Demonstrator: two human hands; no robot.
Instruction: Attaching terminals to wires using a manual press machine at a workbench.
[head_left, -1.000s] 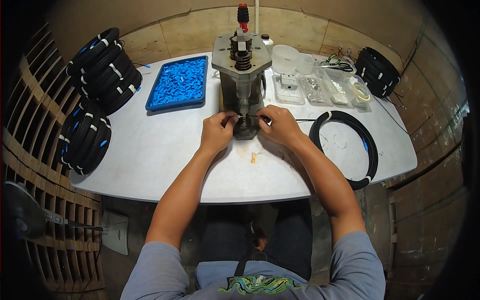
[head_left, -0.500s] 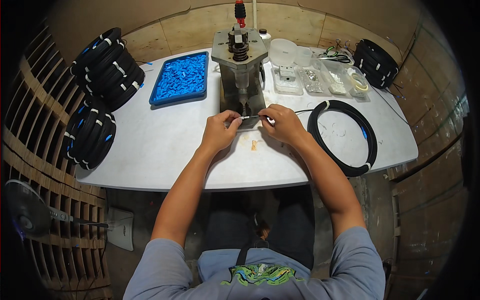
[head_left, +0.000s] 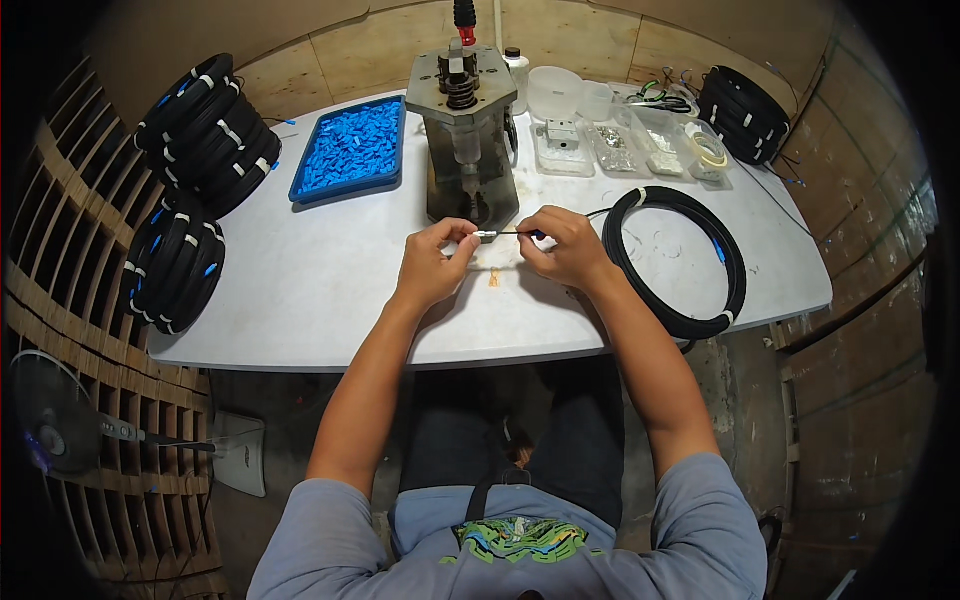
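Note:
Just in front of a metal hand press (head_left: pixel 466 150), I hold a black cable (head_left: pixel 508 233) stretched between both hands. My left hand (head_left: pixel 436 262) pinches the small white-and-silver connector (head_left: pixel 486 234) at the cable's end between thumb and fingers. A short way to the right, my right hand (head_left: pixel 563 246) grips the cable, with a bit of dark blue showing at its fingers. From there the cable leads to a large black cable coil (head_left: pixel 738 262) tied with white bands, lying on the right of the table. A small orange-brown scrap (head_left: pixel 494 278) lies below my hands.
A blue tray (head_left: pixel 296 190) full of small blue connector parts stands left of the press. Stacked cable coils (head_left: pixel 205 130) rise at the left edge, and more coils (head_left: pixel 742 115) stand back right. Clear plastic boxes (head_left: pixel 566 165) of small parts and a tape roll (head_left: pixel 708 152) sit behind the coil.
The whole view has shifted slightly. My hands, with the connector and cable, have come a little away from the press toward me, and the connector shows more plainly.

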